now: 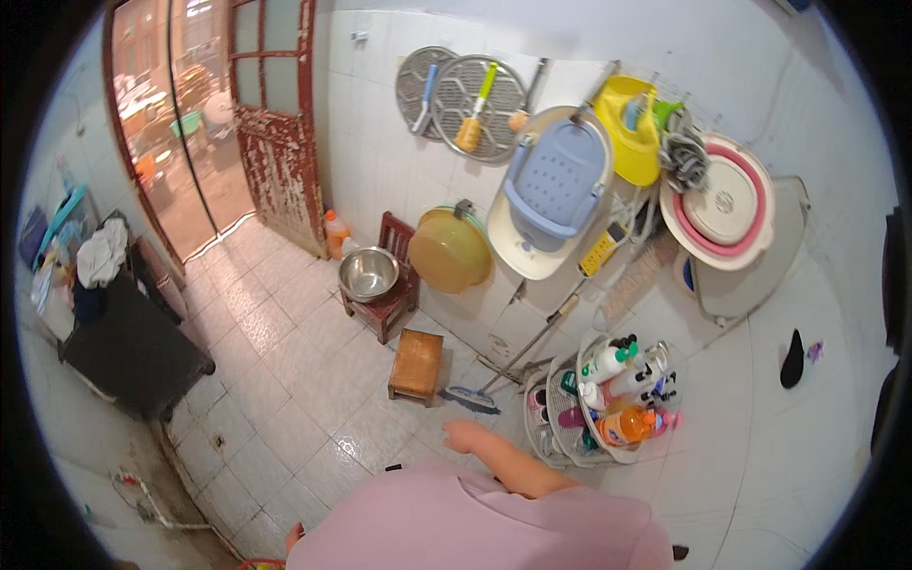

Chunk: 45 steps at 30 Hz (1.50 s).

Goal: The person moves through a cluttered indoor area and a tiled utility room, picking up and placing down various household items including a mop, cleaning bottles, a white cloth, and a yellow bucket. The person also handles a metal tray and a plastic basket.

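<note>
My right hand (462, 435) reaches forward past my chest over the tiled floor. Nearest to it in the picture is the blue head of a long-handled floor brush (472, 400), with the handle leaning up toward the wall. I cannot make out anything held in that hand. Only a small part of my left hand (294, 536) shows beside my pink shirt; my body hides the rest. Close below it, the red edge of some object (260, 563) is cut off by the picture's rim. A low wooden stool (415, 362) stands ahead of me.
Behind the stool, a small red chair (394, 285) bears a steel basin (368, 273). At right, a tiered rack (563, 445) holds several bottles. Basins and a blue-white baby bath (556, 185) hang on the wall. A black cabinet (135, 349) stands left, near an open door (278, 142).
</note>
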{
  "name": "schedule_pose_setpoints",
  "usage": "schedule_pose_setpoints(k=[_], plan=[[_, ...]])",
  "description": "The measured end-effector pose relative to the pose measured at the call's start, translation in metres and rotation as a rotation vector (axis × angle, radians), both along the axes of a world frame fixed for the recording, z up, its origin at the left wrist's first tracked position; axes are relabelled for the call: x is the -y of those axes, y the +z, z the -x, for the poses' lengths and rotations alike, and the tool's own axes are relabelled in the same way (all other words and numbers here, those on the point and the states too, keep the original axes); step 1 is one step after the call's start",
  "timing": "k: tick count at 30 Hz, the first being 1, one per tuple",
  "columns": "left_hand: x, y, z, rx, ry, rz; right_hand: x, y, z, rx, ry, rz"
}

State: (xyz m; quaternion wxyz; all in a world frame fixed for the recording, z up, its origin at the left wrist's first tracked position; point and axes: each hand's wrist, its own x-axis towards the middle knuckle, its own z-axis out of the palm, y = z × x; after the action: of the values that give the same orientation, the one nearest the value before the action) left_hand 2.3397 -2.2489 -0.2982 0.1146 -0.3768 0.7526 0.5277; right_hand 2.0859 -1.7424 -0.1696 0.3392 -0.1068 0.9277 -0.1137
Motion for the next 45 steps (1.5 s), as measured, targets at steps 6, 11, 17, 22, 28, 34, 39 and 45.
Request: schedule_pose_setpoints(k=[6, 11, 17, 22, 28, 34, 39, 45], plan=[[0.025, 0.009, 0.054, 0.046, -0.158, 0.014, -0.007, 0.031, -0.059, 0.033, -0.137, 0.051], [0.050, 0.013, 0.077, 0.044, -0.257, 0.029, -0.023, -0.015, -0.117, -0.091, -0.343, 0.066], [0.056, 0.008, 0.091, 0.022, -0.428, 0.012, -0.015, -0.005, -0.188, 0.038, -0.275, -0.022], [0.066, 0.001, 0.085, 0.049, -0.522, 0.006, 0.000, -0.014, -0.236, 0.004, -0.520, 0.032], [0.076, 0.004, 0.084, 0.066, -0.604, 0.012, 0.010, -0.013, -0.261, 0.014, -0.566, 0.029], [0.084, 0.012, 0.082, 0.092, -0.644, 0.036, 0.016, -0.021, -0.256, -0.006, -0.573, 0.069], [0.081, 0.025, 0.084, 0.104, -0.660, 0.051, 0.015, -0.007, -0.239, -0.033, -0.575, 0.089], [0.076, 0.024, 0.086, 0.119, -0.673, 0.068, 0.004, -0.008, -0.217, -0.050, -0.519, 0.126]])
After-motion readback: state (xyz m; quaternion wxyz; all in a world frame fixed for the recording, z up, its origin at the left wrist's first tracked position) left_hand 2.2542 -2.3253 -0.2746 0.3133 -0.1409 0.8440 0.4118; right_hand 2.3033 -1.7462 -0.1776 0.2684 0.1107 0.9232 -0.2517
